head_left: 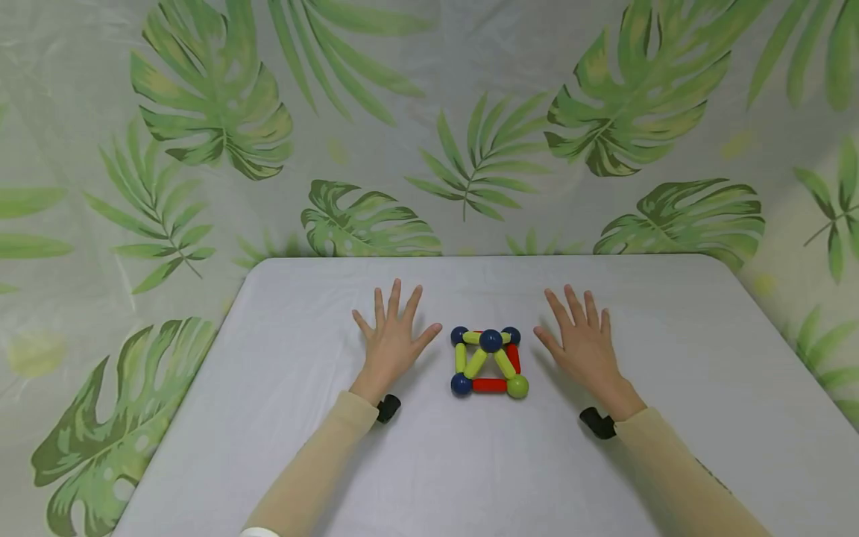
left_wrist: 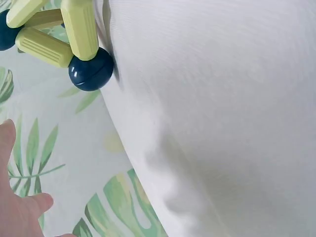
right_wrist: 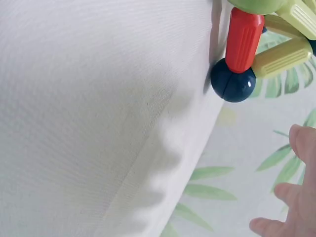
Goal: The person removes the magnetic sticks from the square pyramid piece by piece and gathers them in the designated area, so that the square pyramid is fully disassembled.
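Note:
A small pyramid of toy rods and balls [head_left: 490, 385] stands on the white table between the two hands. Its square base joins yellow-green and red rods, with dark blue balls and one green ball at the corners. Sloping yellow-green rods meet at a dark blue top ball [head_left: 491, 341]. To its left, my left hand [head_left: 389, 344] hovers palm down with fingers spread, holding nothing. On the other side, my right hand [head_left: 585, 350] is held likewise, fingers spread and apart from the pyramid. Each wrist view shows a blue corner ball [left_wrist: 91, 69] beyond the fingertips.
The white tabletop [head_left: 490, 477] has its far edge just beyond the hands. Behind it hangs a pale cloth [head_left: 376, 142] printed with green leaves. A small black wrist camera [head_left: 388, 408] sits on the left wrist, another black one [head_left: 597, 423] on the right.

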`<state>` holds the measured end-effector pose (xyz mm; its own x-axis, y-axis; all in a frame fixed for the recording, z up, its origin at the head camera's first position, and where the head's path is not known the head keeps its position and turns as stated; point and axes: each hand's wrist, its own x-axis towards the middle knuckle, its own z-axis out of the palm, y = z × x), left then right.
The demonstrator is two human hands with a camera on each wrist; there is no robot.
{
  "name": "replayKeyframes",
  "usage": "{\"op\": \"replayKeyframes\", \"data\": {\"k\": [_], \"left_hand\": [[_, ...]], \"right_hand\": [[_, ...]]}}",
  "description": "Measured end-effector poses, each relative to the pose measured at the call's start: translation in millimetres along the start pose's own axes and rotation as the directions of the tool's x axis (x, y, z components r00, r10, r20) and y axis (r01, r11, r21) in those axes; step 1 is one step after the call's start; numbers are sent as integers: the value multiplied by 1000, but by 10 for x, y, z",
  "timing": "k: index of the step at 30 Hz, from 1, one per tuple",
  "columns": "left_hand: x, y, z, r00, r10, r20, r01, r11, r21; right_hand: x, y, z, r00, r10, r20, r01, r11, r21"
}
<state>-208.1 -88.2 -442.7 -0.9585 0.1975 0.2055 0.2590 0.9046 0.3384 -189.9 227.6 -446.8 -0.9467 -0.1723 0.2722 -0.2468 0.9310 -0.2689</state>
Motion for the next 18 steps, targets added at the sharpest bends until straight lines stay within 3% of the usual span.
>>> {"op": "replayKeyframes", "data": {"k": [3,6,8,10,12,14,16,18], "left_hand": [[9,32,2,999,37,17,-36,999,-38],[17,82,18,989,147,-2,-145,975,-168],[24,137,37,974,225,-24,-221,922,-318],[32,206,64,957,287,-42,-270,830,-487],[40,288,100,948,316,-35,-265,726,-634],[46,375,138,943,332,-21,-243,645,-725],[52,455,185,939,344,-5,-226,606,-763],[55,516,239,937,350,-6,-231,604,-763]], "right_hand": [[0,-6,7,1000,-29,0,29,997,65],[-8,-27,17,998,-65,3,63,976,211],[-17,-55,27,996,-85,3,79,933,352],[-32,-97,36,996,-95,5,79,863,498],[-55,-151,48,994,-103,19,70,781,620],[-83,-210,64,993,-113,46,45,685,727],[-111,-266,95,989,-123,79,13,613,790],[-133,-320,130,986,-130,109,-13,578,816]]}}
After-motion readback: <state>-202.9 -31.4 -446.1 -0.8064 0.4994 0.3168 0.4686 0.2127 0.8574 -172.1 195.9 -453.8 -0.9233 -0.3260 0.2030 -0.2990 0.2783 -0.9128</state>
